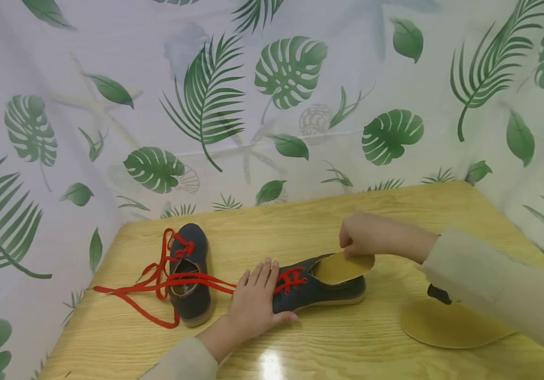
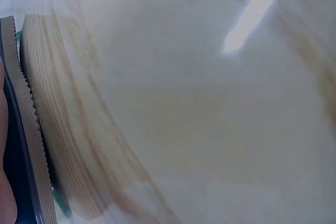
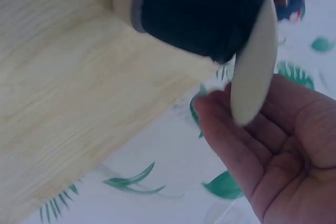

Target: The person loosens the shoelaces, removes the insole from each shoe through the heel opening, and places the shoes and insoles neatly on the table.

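A dark blue lace-up shoe (image 1: 316, 295) with red laces lies on the wooden table, its toe to the left. Across its toe rests my left hand (image 1: 255, 303), fingers straight and thumb stretched along the near side. With my right hand (image 1: 364, 235) I pinch a tan insole (image 1: 340, 269) by its end above the heel. Its other part lies inside the shoe opening. In the right wrist view, the pale insole (image 3: 254, 72) sticks out past the heel against my curled fingers. The left wrist view catches only the shoe's sole edge (image 2: 31, 124) and some fingers.
A matching shoe (image 1: 196, 306) stands to the left, loose red laces (image 1: 143, 287) trailing over it and beside it. Another tan insole (image 1: 447, 327) lies at the right, partly under my right sleeve (image 1: 485, 290). Leaf-patterned cloth (image 1: 272, 132) surrounds the table's back and sides.
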Action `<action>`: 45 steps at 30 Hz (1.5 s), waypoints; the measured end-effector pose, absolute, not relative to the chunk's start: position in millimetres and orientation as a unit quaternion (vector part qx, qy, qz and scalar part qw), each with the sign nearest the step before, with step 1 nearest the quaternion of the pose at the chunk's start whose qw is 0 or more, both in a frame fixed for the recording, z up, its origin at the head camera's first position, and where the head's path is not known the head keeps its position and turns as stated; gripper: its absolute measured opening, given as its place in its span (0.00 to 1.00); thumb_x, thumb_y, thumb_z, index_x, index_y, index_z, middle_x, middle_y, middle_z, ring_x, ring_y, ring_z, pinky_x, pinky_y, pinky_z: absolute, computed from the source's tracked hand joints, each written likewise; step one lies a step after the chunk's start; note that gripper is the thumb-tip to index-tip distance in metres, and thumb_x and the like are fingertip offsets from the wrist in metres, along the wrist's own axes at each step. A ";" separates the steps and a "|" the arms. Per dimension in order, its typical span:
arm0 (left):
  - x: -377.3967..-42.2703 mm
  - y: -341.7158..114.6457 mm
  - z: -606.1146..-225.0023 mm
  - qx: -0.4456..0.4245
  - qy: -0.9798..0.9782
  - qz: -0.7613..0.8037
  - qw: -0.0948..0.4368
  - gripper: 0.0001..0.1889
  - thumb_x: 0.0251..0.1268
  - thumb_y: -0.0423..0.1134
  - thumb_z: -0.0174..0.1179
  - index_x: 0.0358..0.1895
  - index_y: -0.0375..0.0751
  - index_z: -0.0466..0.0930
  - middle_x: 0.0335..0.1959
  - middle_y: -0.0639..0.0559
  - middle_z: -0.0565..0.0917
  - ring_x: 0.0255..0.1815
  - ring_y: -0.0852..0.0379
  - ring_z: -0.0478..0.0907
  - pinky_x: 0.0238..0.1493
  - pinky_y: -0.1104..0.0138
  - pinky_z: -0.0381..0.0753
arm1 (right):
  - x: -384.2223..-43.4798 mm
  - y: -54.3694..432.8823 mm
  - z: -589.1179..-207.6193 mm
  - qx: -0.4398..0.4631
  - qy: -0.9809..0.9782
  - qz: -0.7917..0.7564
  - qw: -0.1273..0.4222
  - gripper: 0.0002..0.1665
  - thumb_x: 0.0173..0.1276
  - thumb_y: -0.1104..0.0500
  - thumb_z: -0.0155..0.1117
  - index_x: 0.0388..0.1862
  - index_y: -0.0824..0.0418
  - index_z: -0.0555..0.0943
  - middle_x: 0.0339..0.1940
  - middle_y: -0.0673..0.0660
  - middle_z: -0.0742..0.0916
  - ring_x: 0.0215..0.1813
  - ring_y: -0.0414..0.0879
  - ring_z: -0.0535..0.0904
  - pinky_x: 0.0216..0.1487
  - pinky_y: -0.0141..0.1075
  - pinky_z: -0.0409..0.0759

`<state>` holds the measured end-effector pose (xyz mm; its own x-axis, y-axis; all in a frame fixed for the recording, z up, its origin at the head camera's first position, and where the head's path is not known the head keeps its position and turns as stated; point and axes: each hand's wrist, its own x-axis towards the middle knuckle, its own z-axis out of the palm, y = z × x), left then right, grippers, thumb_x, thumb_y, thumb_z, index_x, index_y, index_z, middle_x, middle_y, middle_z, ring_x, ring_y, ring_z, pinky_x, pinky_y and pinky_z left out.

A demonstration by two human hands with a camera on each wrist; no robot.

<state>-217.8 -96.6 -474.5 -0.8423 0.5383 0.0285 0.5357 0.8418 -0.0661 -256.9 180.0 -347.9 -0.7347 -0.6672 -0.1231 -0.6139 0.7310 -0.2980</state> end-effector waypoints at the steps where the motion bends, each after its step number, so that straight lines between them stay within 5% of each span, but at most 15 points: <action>1: -217.4 -96.5 -474.4 -0.281 -0.959 0.027 0.025 0.58 0.50 0.81 0.41 0.75 0.40 0.45 0.76 0.43 0.52 0.75 0.47 0.52 0.70 0.52 0.58 | -251.8 179.1 -349.5 -0.356 0.925 -0.102 0.088 0.25 0.61 0.65 0.65 0.10 0.52 0.66 0.11 0.42 0.63 0.17 0.35 0.55 0.21 0.26 0.56; 8: -217.3 -97.7 -475.0 -0.286 -0.957 0.033 0.044 0.58 0.50 0.80 0.43 0.75 0.39 0.47 0.75 0.42 0.53 0.74 0.46 0.53 0.70 0.51 0.59 | -225.2 185.4 -361.8 -0.408 0.910 -0.078 -0.011 0.15 0.65 0.57 0.64 0.20 0.52 0.71 0.17 0.43 0.71 0.21 0.35 0.65 0.24 0.27 0.65; 11: -217.8 -98.1 -475.8 -0.289 -0.955 0.038 0.054 0.57 0.51 0.79 0.43 0.75 0.38 0.48 0.75 0.42 0.54 0.74 0.46 0.53 0.70 0.51 0.59 | -222.4 193.0 -367.9 -0.452 0.890 -0.040 -0.049 0.09 0.65 0.51 0.63 0.33 0.56 0.80 0.34 0.51 0.85 0.36 0.44 0.82 0.37 0.35 0.81; 14: -217.6 -97.9 -475.7 -0.293 -0.954 0.039 0.059 0.56 0.52 0.78 0.43 0.75 0.38 0.48 0.75 0.41 0.54 0.74 0.45 0.53 0.70 0.51 0.58 | -219.1 201.3 -371.3 -0.498 0.862 0.005 -0.090 0.22 0.64 0.48 0.62 0.50 0.61 0.82 0.52 0.60 0.85 0.53 0.57 0.81 0.48 0.45 0.81; 25: -217.0 -98.5 -475.4 -0.296 -0.952 0.037 0.064 0.59 0.48 0.81 0.19 0.75 0.37 0.47 0.75 0.40 0.53 0.75 0.45 0.52 0.72 0.51 0.55 | -220.6 214.6 -382.1 -0.566 0.796 0.102 -0.190 0.22 0.54 0.50 0.70 0.48 0.58 0.84 0.47 0.54 0.87 0.47 0.45 0.84 0.40 0.34 0.83; 35: -216.4 -97.9 -475.0 -0.298 -0.952 0.030 0.064 0.60 0.46 0.80 0.15 0.75 0.37 0.47 0.75 0.40 0.53 0.75 0.45 0.52 0.72 0.50 0.55 | -233.9 217.2 -389.9 -0.613 0.741 0.089 -0.258 0.17 0.53 0.52 0.69 0.42 0.57 0.86 0.39 0.50 0.89 0.41 0.41 0.86 0.35 0.29 0.82; 39: -217.1 -98.2 -477.0 -0.299 -0.951 0.028 0.071 0.59 0.47 0.81 0.18 0.75 0.37 0.48 0.74 0.39 0.55 0.75 0.46 0.52 0.71 0.51 0.56 | -234.7 217.6 -391.0 -0.624 0.724 0.066 -0.287 0.13 0.68 0.56 0.55 0.40 0.60 0.85 0.37 0.52 0.89 0.39 0.42 0.86 0.33 0.30 0.83; 43: -217.4 -98.5 -477.8 -0.299 -0.951 0.024 0.072 0.58 0.48 0.81 0.20 0.74 0.38 0.49 0.74 0.39 0.55 0.75 0.46 0.51 0.71 0.51 0.56 | -235.8 220.3 -391.9 -0.636 0.708 0.042 -0.303 0.28 0.79 0.57 0.33 0.40 0.61 0.85 0.36 0.54 0.89 0.39 0.43 0.86 0.33 0.31 0.83; 45: -217.4 -98.6 -477.4 -0.298 -0.952 0.020 0.069 0.58 0.48 0.81 0.20 0.75 0.38 0.49 0.74 0.39 0.55 0.75 0.46 0.51 0.71 0.51 0.56 | -237.1 221.9 -393.2 -0.640 0.703 0.030 -0.309 0.29 0.79 0.57 0.32 0.40 0.62 0.85 0.36 0.54 0.89 0.38 0.43 0.86 0.32 0.30 0.83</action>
<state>-217.4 -98.6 -477.4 -0.8127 0.5704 0.1189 0.5648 0.8214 -0.0796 -237.1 221.9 -393.2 0.0102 -0.9182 0.3959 -0.8808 0.1792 0.4383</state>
